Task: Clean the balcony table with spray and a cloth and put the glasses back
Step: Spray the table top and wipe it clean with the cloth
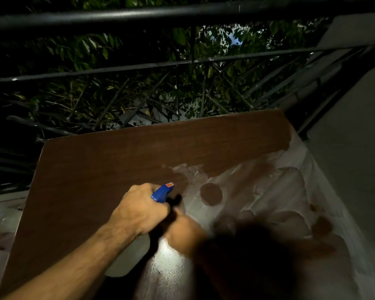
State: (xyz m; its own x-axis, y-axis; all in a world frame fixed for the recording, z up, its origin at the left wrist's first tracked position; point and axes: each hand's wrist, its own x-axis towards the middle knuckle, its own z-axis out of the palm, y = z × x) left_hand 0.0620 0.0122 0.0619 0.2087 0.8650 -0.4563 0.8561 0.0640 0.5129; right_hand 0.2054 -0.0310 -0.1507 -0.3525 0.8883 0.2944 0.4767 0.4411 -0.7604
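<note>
Brown table (108, 167) edge beside railing (139, 68)

No text is legible, even on the spray bottle (160, 193).

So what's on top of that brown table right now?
The table carries a whitish dusty film on its right side, with a round clean patch. No glasses show. The hands and spray bottle cover part of the near edge.

I see a spray bottle with a blue trigger head (159, 194), an orange-and-white nozzle tip and a pale whitish body. The brown wood-grain tabletop (108, 169) carries whitish dusty patches with round brown rings. Behind runs a black metal railing (139, 15) against dark green leaves (100, 48).
</note>
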